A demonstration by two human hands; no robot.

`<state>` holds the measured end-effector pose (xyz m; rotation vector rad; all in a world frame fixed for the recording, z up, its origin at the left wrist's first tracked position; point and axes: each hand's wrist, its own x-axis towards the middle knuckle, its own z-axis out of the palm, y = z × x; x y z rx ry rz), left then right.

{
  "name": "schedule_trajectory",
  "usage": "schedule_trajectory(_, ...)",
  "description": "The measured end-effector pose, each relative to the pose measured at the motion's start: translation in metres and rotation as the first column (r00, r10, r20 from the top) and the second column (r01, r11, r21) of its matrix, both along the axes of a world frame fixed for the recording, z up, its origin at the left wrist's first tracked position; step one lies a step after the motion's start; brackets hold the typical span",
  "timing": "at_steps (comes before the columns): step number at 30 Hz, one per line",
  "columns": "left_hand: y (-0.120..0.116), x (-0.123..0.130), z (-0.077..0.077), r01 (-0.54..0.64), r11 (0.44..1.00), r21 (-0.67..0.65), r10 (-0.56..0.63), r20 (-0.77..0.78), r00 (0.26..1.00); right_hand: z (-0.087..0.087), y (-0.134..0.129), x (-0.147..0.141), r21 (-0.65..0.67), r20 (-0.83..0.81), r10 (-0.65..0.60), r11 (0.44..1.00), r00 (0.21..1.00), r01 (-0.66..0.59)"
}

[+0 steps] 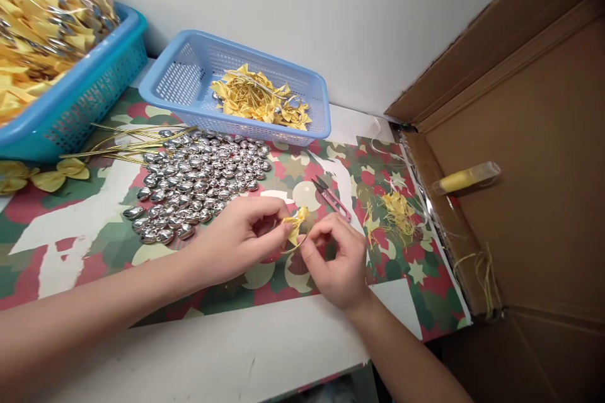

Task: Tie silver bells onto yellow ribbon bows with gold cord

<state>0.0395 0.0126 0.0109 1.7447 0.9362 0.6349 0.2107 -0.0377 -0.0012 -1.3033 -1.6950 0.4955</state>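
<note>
Between thumb and fingers, my left hand pinches a small yellow ribbon bow above the table. My right hand is closed in a pinch on a thin gold cord that curves out below the bow. Just left of my left hand lies a spread of shiny silver bells. Behind my right hand rests a pair of pink-handled thread snips, blades pointing away to the left. What sits behind my left fingers is hidden.
A blue basket at the back holds yellow bows with gold cord. At left, a teal basket carries a bulging clear bag of bows. Gold cords lie beside the bells. Yellow scraps are at right, before a cardboard wall.
</note>
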Motion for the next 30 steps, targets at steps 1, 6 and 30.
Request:
schedule_trajectory(1,-0.001,0.001,-0.001,-0.024,0.999,-0.032,0.025,0.032,0.999,0.000,-0.001,-0.002,0.015,-0.007,-0.007,1.000,1.000,0.007)
schedule_trajectory(6,-0.004,0.004,-0.009,-0.061,0.982,-0.182,0.101,0.224,0.969,-0.001,-0.002,-0.006,-0.046,-0.053,-0.049,0.998,0.997,0.047)
schedule_trajectory(30,-0.002,0.003,-0.003,-0.060,0.961,0.270,0.074,-0.042,0.996,-0.011,0.000,-0.009,-0.279,-0.185,-0.036,0.960,0.982,-0.018)
